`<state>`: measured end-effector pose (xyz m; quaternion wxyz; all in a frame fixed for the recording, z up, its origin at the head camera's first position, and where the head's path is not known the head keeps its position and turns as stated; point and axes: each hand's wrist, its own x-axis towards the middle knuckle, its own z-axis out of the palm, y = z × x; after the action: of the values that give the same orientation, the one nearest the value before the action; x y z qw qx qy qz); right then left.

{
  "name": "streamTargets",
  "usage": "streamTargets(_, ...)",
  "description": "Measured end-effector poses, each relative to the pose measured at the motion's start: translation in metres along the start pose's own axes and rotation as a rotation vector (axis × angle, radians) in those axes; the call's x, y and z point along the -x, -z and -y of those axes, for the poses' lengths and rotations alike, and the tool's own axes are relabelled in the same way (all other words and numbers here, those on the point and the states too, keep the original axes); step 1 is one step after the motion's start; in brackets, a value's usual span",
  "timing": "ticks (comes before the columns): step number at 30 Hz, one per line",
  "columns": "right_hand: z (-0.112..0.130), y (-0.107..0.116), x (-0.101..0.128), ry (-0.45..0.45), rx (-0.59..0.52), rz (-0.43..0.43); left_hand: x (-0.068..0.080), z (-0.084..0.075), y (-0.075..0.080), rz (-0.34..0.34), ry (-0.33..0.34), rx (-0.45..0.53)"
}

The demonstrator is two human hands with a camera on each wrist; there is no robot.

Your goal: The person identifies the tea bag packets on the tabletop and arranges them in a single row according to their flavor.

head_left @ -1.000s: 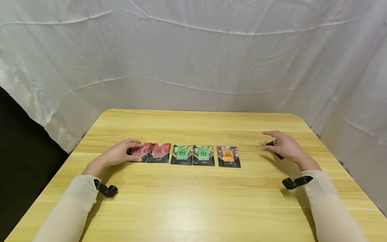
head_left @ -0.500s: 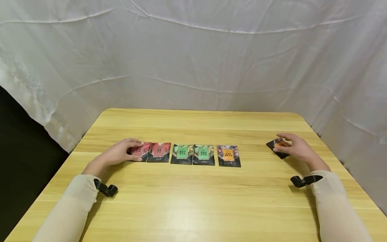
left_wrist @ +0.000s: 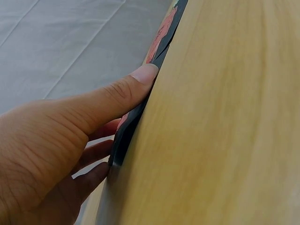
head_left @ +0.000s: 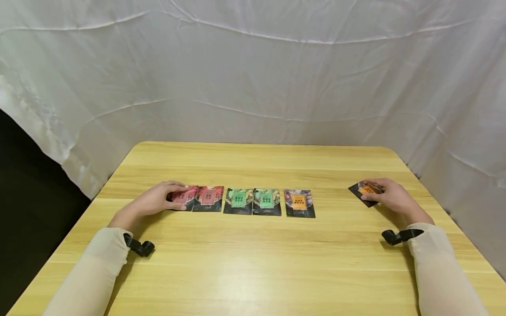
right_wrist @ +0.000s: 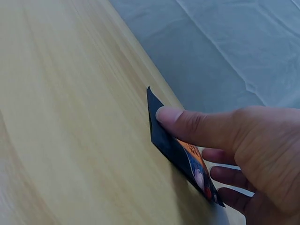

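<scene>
My left hand (head_left: 148, 202) holds the leftmost red-labelled tea sachet (head_left: 182, 197) flat on the table, its thumb on the lower edge and fingers around the other side. A second red-labelled sachet (head_left: 207, 199) lies against it. My right hand (head_left: 397, 201) pinches an orange-labelled tea sachet (head_left: 359, 192) between thumb and fingers at the right of the table. In the right wrist view this sachet (right_wrist: 171, 147) sits tilted, its dark lower edge under the thumb. The fingers hide part of its label in the head view.
Two green-labelled sachets (head_left: 238, 202) lie side by side mid-table. Right of them is another orange-labelled sachet (head_left: 298, 204), with a small gap between. The wooden table (head_left: 253, 259) has rounded far corners. A pale cloth (head_left: 253, 87) hangs behind it.
My right hand has shifted right and its fingers have closed in on the orange-labelled sachet, whose printed face now shows. The left hand keeps its place.
</scene>
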<state>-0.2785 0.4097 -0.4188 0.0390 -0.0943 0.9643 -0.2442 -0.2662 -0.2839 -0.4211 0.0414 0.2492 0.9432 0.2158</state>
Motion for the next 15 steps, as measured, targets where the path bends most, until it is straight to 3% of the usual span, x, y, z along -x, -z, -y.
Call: streamTargets(15,0.01,0.007,0.003,-0.066,0.18,0.04,0.001,-0.003,0.002,0.014,0.018,-0.001)
